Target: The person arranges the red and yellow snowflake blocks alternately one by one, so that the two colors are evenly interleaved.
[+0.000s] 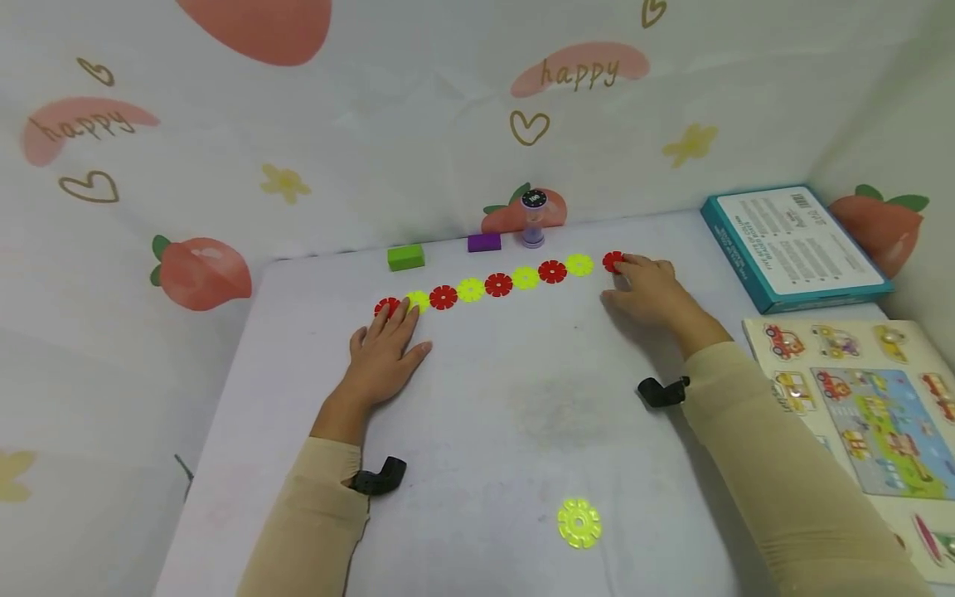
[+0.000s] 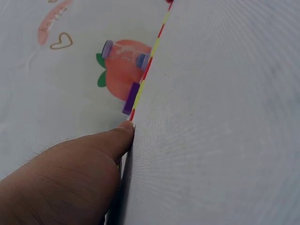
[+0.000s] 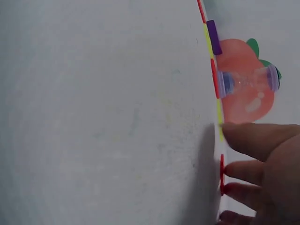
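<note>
A row of red and yellow notched plastic discs, such as the red disc [image 1: 498, 284] in the middle, lies flat across the white table in alternating colours. My left hand [image 1: 380, 356] rests with extended fingers on the left-end red disc [image 1: 386, 306] and the yellow disc [image 1: 419, 300] beside it. At the other end, fingertips of my right hand [image 1: 651, 290] touch the last red disc [image 3: 222, 174], its thumb held apart. A small gap separates this disc from the nearest yellow disc [image 1: 579, 264]. Another yellow disc [image 1: 579, 522] lies alone near the front.
Behind the row stand a green block [image 1: 406, 258], a purple block [image 1: 484, 242] and a small sand timer [image 1: 533, 219]. To the right are a teal box [image 1: 798, 249] and a wooden picture puzzle board [image 1: 828, 340]. A printed cloth wall [image 1: 418, 124] borders the table's back.
</note>
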### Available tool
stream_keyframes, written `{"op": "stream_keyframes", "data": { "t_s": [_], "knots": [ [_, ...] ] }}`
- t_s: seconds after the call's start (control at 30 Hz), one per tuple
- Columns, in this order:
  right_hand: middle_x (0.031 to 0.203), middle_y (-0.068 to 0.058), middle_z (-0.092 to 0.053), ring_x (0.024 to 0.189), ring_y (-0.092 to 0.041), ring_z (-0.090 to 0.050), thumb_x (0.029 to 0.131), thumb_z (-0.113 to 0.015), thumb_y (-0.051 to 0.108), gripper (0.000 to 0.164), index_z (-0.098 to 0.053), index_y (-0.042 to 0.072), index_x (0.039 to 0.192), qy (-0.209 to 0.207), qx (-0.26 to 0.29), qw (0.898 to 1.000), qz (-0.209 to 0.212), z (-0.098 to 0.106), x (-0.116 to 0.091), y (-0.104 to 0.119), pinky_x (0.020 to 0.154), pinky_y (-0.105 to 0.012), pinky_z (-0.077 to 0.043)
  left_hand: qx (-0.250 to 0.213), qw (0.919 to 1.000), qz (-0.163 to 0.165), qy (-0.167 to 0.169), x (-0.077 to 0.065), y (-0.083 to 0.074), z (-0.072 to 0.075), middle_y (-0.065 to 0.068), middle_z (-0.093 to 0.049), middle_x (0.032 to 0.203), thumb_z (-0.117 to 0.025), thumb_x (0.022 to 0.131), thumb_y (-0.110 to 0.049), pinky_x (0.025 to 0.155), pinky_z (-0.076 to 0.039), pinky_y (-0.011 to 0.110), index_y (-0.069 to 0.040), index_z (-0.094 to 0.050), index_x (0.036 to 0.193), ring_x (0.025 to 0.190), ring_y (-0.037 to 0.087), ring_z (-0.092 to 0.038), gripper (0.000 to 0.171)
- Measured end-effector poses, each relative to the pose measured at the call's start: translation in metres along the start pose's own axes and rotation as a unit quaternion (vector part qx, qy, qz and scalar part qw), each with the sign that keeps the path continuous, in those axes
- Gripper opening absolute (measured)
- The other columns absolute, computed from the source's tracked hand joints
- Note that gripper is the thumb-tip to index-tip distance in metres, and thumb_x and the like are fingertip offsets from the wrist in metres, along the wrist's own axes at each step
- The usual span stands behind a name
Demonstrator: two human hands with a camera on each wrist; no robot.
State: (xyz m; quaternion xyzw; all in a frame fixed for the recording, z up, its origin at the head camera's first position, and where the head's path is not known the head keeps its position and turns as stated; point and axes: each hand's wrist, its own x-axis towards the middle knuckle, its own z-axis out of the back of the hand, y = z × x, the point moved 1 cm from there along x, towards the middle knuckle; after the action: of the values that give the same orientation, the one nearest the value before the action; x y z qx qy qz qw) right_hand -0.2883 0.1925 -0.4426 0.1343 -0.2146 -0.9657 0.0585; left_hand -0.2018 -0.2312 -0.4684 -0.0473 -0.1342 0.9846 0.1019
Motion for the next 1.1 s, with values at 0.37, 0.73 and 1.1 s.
{"op": "stream_keyframes", "data": {
  "t_s": [0.37,0.73,1.1],
  "knots": [
    [0.154,-0.019,-0.011,0.133,-0.048,-0.007,0.088,-0.057,0.056,0.082,-0.026,0.016,0.152,0.032,-0.054,0.998,-0.003,-0.003,0.007,0.010,0.092,-0.070,-0.017,0.000,1.0000,0.002,-0.001,-0.001,0.000,0.000,-0.004,-0.006,0.160,-0.042,0.093,-0.060,0.105,-0.003,0.061,-0.026,-0.017,0.154,0.144,0.025,0.003,0.075],
    [0.153,-0.019,-0.013,0.133,-0.049,-0.008,0.085,-0.060,0.058,0.086,-0.026,0.016,0.152,0.031,-0.051,0.998,-0.007,-0.007,0.003,0.011,0.092,-0.071,-0.018,0.004,1.0000,-0.002,-0.002,0.000,-0.001,-0.001,-0.002,-0.007,0.160,-0.041,0.093,-0.060,0.105,-0.004,0.062,-0.025,-0.017,0.155,0.144,0.026,0.001,0.074],
    [0.154,-0.019,-0.014,0.136,-0.046,-0.008,0.084,-0.061,0.058,0.088,-0.026,0.014,0.152,0.035,-0.037,0.999,-0.013,-0.006,-0.003,0.013,0.092,-0.071,-0.018,0.006,1.0000,-0.004,-0.005,-0.001,0.000,-0.002,-0.001,-0.008,0.160,-0.042,0.094,-0.059,0.105,-0.004,0.062,-0.025,-0.017,0.155,0.144,0.027,0.001,0.074]
  ]
}}
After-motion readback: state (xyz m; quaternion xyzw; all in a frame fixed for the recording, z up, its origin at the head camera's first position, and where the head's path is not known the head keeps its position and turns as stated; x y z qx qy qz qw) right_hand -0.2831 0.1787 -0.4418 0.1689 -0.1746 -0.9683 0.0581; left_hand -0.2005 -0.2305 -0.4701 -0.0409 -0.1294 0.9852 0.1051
